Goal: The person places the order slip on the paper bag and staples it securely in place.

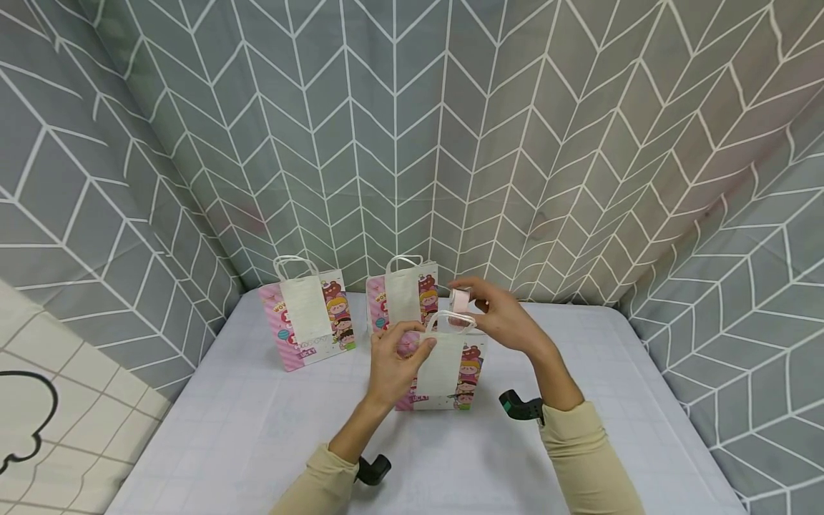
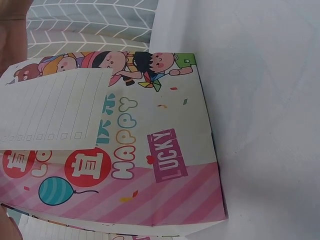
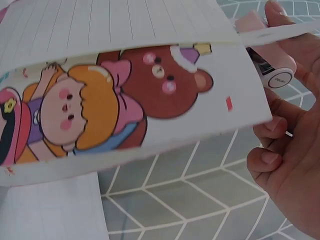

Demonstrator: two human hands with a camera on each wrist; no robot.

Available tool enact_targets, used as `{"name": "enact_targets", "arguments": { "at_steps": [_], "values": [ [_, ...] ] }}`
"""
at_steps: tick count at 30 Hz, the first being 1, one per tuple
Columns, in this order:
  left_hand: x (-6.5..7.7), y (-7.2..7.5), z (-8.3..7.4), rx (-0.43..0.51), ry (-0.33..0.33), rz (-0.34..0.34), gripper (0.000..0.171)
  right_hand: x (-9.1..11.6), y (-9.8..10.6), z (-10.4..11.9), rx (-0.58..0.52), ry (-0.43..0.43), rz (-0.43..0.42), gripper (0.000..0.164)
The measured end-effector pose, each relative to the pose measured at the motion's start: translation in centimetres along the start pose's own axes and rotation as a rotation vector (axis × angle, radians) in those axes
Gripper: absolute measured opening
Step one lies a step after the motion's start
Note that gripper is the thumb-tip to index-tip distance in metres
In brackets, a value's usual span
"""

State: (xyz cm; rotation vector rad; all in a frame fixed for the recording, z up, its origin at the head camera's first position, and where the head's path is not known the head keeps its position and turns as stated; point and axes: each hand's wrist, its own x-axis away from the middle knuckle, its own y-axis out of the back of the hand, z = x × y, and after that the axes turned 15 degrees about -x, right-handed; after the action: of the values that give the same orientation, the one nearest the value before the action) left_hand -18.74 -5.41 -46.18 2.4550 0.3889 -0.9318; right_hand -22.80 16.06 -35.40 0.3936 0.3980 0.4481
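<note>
A paper gift bag (image 1: 473, 372) with cartoon figures, pink stripes and white handles stands upright before me. A lined white sheet (image 1: 440, 368) with small checkboxes lies over its front, up to the top edge. My left hand (image 1: 391, 363) grips the bag's upper left part, thumb in front and fingers behind. At the upper right, my right hand (image 1: 505, 315) holds a small pink-and-white stapler (image 3: 280, 65) with a rounded end, just behind the handle. In the right wrist view the stapler is close to the bag's top edge, which partly covers it.
Two similar bags stand farther back, one at left (image 1: 278, 332) and one in the middle (image 1: 430, 290), each with a white sheet on its front. A white cloth covers the table (image 1: 257, 436). Grey curtains (image 1: 412, 143) with white zigzag lines hang behind and at the sides.
</note>
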Motion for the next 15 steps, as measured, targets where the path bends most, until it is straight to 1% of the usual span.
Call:
{"name": "enact_targets", "arguments": {
  "at_steps": [3,11,15],
  "values": [
    [0.0,0.0,0.0,0.001,0.001,0.001,0.023,-0.1,-0.4,0.1,0.003,0.009,0.007,0.047],
    [-0.2,0.0,-0.1,0.003,0.007,-0.013,0.026,0.0,-1.3,0.2,-0.095,0.031,0.038,0.045],
    [-0.2,0.0,-0.1,0.001,0.011,-0.007,0.025,0.1,-1.7,0.4,-0.083,0.028,0.043,0.046]
  ]
}}
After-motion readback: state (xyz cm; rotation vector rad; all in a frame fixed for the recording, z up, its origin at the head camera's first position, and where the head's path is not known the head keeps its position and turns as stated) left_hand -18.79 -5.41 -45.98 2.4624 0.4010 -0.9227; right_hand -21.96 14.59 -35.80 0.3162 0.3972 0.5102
